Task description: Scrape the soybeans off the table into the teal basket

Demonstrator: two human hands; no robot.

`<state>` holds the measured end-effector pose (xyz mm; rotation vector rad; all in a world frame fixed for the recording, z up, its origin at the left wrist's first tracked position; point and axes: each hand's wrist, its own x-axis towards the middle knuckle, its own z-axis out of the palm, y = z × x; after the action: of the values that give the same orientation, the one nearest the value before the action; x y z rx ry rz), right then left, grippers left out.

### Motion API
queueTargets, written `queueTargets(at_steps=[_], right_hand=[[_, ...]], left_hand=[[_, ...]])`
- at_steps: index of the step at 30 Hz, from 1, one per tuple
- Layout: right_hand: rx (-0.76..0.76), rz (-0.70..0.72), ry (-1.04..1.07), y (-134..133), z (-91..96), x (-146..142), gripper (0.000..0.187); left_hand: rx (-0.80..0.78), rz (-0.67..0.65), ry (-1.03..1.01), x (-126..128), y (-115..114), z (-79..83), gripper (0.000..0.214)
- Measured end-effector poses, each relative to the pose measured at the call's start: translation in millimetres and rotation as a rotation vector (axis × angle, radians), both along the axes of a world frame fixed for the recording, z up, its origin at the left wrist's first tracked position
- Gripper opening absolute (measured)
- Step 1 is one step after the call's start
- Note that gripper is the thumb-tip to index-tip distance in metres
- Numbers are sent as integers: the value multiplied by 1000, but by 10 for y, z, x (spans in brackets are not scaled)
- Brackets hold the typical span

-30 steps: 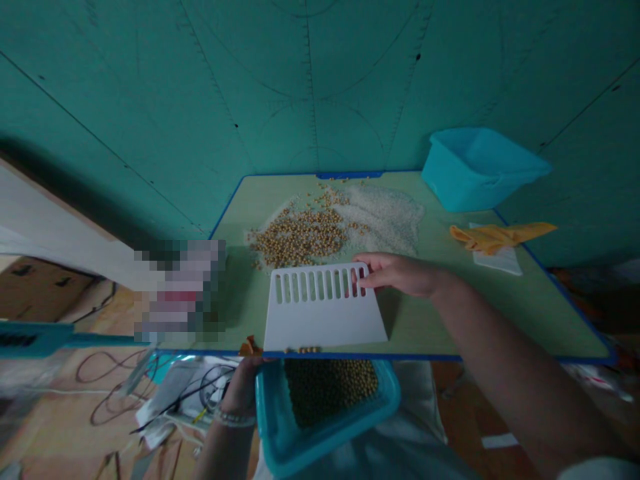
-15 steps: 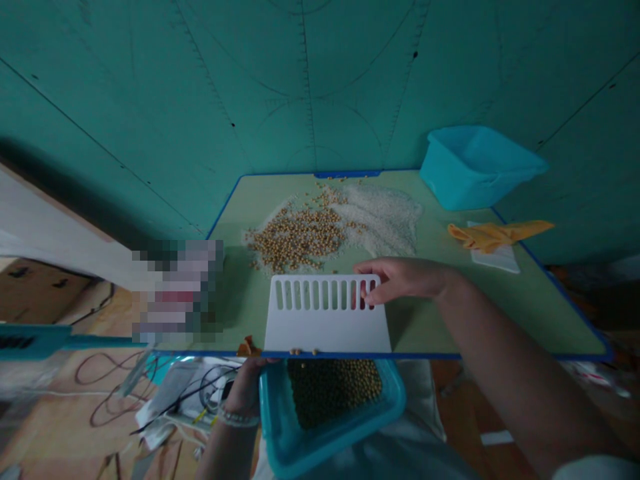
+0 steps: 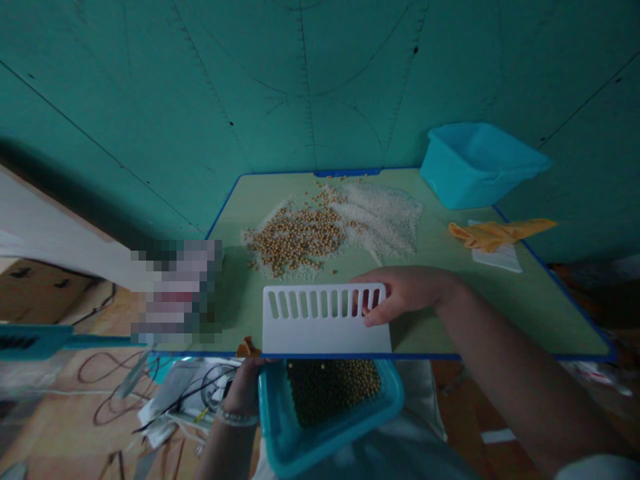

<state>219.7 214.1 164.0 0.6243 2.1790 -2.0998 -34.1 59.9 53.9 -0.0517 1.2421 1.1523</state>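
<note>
"What do you count first?"
"One white slotted scraper (image 3: 325, 338), at the near edge of the table (image 3: 545, 327). I see the right hand (image 3: 406, 293) gripping its right end, some fingertips behind the slots."
"Below that?"
"One turquoise bin (image 3: 276, 423) of beans (image 3: 367, 383), its far end hidden by the table. The left hand (image 3: 245, 385) is against its left side; fingers hidden, so I can't tell its grip."
"Beyond?"
"One bean heap (image 3: 300, 237), uncountable from here; one spread of white grains (image 3: 387, 217); a second bin (image 3: 457, 183); one orange cloth (image 3: 493, 235)."
</note>
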Motion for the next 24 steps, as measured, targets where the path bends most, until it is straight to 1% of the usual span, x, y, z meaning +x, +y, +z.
queueTargets(at_steps=[5, 11, 14, 16, 17, 18, 19, 22, 24], right_hand=[[31, -16, -25, 5, -31, 4, 23], [154, -21, -48, -15, -145, -25, 26], [184, -12, -55, -30, -148, -34, 29], [182, -14, -47, -33, -130, -32, 26], [168, -42, -22, -30, -118, -30, 24], [144, -98, 19, -22, -106, -28, 24], [113, -187, 78, -9, -95, -26, 24], [54, -567, 290, 69, -72, -11, 32], [92, -802, 365, 151, -70, 19, 36]], left_hand=[[-17, -32, 44, 18, 20, 28, 11], [-9, -33, 29, 7, 7, 22, 11], [-10, -17, 12, -5, 3, 9, 11], [-15, -11, -8, -14, -2, -4, 14], [-14, -5, -22, -18, -6, -13, 15], [-13, 1, -36, -19, -11, -22, 16], [-12, 6, -50, -19, -17, -30, 17], [2, 23, -67, -7, -31, -38, 16], [1, 24, -62, 6, -31, -23, 17]])
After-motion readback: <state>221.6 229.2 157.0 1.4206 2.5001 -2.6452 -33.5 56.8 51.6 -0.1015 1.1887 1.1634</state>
